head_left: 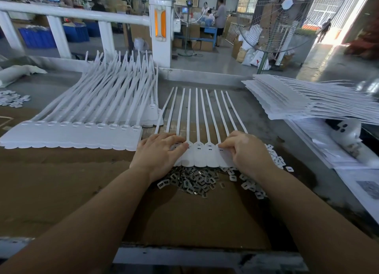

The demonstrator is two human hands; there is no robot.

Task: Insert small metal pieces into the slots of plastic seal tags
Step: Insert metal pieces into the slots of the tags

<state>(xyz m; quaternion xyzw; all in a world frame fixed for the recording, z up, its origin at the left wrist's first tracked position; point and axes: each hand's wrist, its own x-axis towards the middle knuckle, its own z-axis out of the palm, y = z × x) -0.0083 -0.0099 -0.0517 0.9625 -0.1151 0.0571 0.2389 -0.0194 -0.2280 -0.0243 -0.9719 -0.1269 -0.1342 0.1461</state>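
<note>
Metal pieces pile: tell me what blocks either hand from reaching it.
Nothing visible does. The metal pieces lie uncovered just below the tag strip, between both wrists; the left hand and right hand rest on that strip.

both hands (202, 150) on seal tags (200, 156) (metal pieces (190, 183) near)

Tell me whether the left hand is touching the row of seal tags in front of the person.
Touching. The head view shows the left hand lying on the row of seal tags, its fingertips pressed onto the tag heads near the slots.
</note>
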